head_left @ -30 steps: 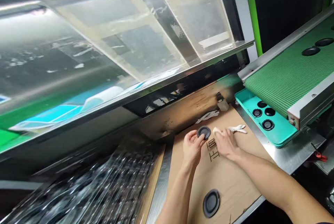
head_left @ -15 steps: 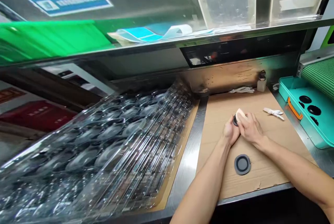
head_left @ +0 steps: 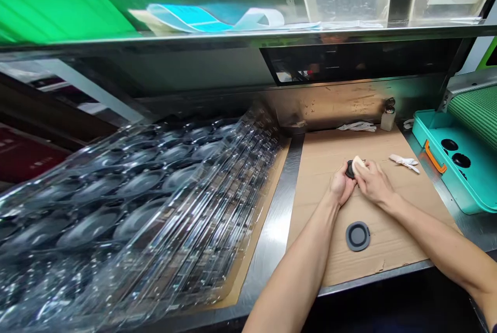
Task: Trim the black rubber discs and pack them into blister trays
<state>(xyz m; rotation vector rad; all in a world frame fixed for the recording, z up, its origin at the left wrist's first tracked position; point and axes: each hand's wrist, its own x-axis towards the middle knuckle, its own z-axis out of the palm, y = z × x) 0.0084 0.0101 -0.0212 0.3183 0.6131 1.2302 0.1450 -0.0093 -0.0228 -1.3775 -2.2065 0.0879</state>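
On the far left we've got a bright green bin [head_left: 50, 9] up on the shelf [head_left: 217, 39], with some blue and white sheets [head_left: 198, 17] curling along next to it. Below those, a big stack of clear plastic trays [head_left: 140, 183] fills the left side of the worktop [head_left: 269, 234], all shiny, with rows of round pockets, and brown board shows along its right edge. Then there's a bare metal strip and our cardboard sheet [head_left: 392, 240]. Over the sheet, our left hand [head_left: 340, 185] has its fingers curled in around a small dark round piece [head_left: 350, 169], which sits up by the fingertips. In front of that, nearer to us, a grey disc [head_left: 357, 236] with a dark ring lies flat on the cardboard, and a crumpled white cloth [head_left: 357, 126] is at the back edge. Our right hand [head_left: 373, 183] is right beside the left, pinching a pale pad [head_left: 357, 161] that overlaps the dark piece; we can't tell how hard it presses. Further right are a small bottle [head_left: 388, 119] upright at the back, a white bundle [head_left: 404, 162] on the cardboard, then a teal bin [head_left: 477, 188] with an orange latch [head_left: 435, 157] and black round parts [head_left: 461, 160] inside, beside a green ridged belt [head_left: 479, 113].
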